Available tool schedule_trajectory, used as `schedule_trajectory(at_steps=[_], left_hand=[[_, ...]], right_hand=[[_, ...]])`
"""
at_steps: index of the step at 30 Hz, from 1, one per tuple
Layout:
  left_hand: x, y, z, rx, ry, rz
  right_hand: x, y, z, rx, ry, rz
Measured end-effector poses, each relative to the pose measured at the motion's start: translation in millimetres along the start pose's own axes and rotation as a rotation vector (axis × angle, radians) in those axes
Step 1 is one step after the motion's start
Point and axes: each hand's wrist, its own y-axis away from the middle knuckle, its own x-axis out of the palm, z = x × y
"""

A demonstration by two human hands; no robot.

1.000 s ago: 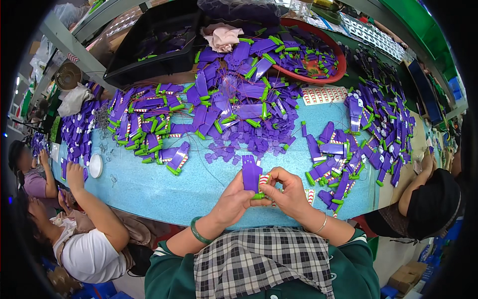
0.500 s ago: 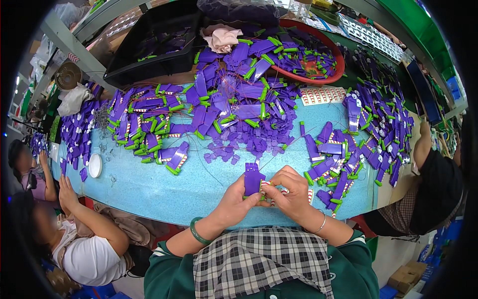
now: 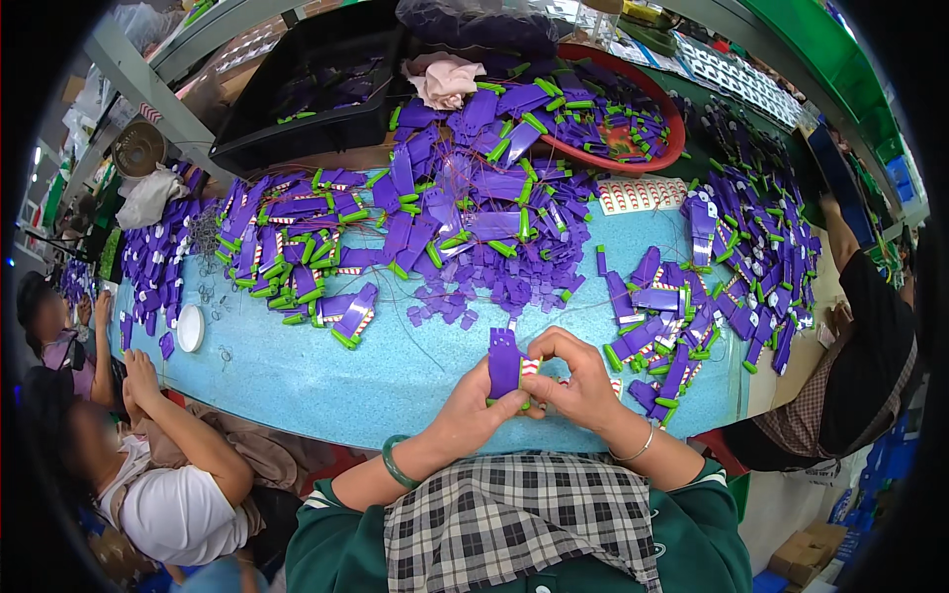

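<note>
Near the front edge of the table, my left hand holds a purple plastic part upright, with a green piece at its lower end. A red-and-white striped sticker lies along the part's right edge. My right hand is closed, with thumb and forefinger pinching the sticker against that edge. Part of the sticker is hidden behind the fingers. A thin wire runs up from the top of the part. Another striped sticker piece lies just right of my right hand.
Finished-looking purple-and-green parts are heaped on the left, more parts on the right. Small purple pieces lie ahead. Behind stand a red basin and a black crate. A sticker sheet lies at back right. Co-workers sit either side.
The purple part has turned slightly in my left hand, and the striped sticker now shows more fully at its right edge. My right fingers have shifted along that edge.
</note>
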Motion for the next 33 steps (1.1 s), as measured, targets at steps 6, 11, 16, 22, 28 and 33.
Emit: schedule_trajectory(at_steps=[6, 11, 16, 22, 28, 33], left_hand=[[1, 0, 10, 0.060, -0.038, -0.085], [1, 0, 5, 0.049, -0.067, -0.057], [-4, 0, 8, 0.132, -0.293, -0.043], [-3, 0, 5, 0.057, -0.103, 0.040], [1, 1, 3, -0.046, 0.051, 0.045], [3, 0, 1, -0.021, -0.040, 0.009]], right_hand=[[-2, 1, 6, -0.725, 0.652, -0.112], [-2, -2, 10, -0.660, 0.541, -0.110], [-1, 0, 9, -0.313, 0.335, -0.094], [-6, -4, 13, -0.223, 0.405, -0.060], [-3, -2, 7, 0.015, 0.032, 0.003], [-3, -2, 5, -0.141, 0.215, -0.032]])
